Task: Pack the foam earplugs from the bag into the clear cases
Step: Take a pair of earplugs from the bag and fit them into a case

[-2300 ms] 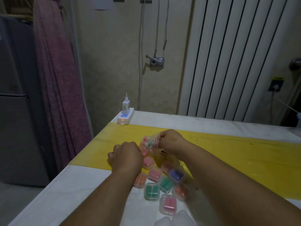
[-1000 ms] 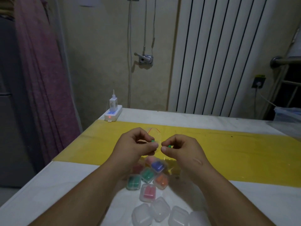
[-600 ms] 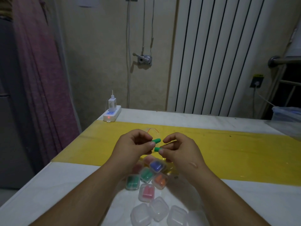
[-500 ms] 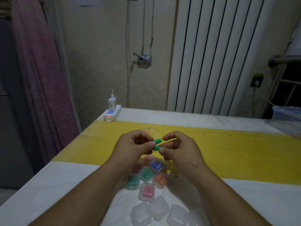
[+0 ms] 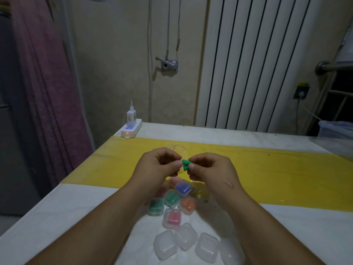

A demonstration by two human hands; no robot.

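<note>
Nearest you, three empty clear square plastic cases (image 5: pixel 186 236) sit clustered on the white table (image 5: pixel 66 207). Just beyond them lie the filled cases, touching or just beside one another: a pink-filled case (image 5: pixel 172 218), two green-filled cases (image 5: pixel 156 206), an orange-filled case (image 5: pixel 188 204) and a blue-filled case (image 5: pixel 183 188).

Above that cluster, your left hand (image 5: pixel 156 167) and right hand (image 5: pixel 210 169) meet over the yellow plastic strip (image 5: pixel 277 173) that crosses the table. Each hand's thumb and forefinger pinch the same pair of green foam earplugs (image 5: pixel 186 164). The pair lies side by side between your fingertips, off the table, and your other fingers curl inward.

Behind your hands, the clear plastic bag (image 5: pixel 179 150) with a red line at its mouth partly shows. Whether either hand also holds it cannot be told.

Farther back, a white power strip (image 5: pixel 131 130) with a charger plugged in sits at the table's far left corner, its red light on. A white ribbed radiator (image 5: pixel 257 64) stands on the wall behind, and a pink curtain (image 5: pixel 44 83) hangs at far left.
</note>
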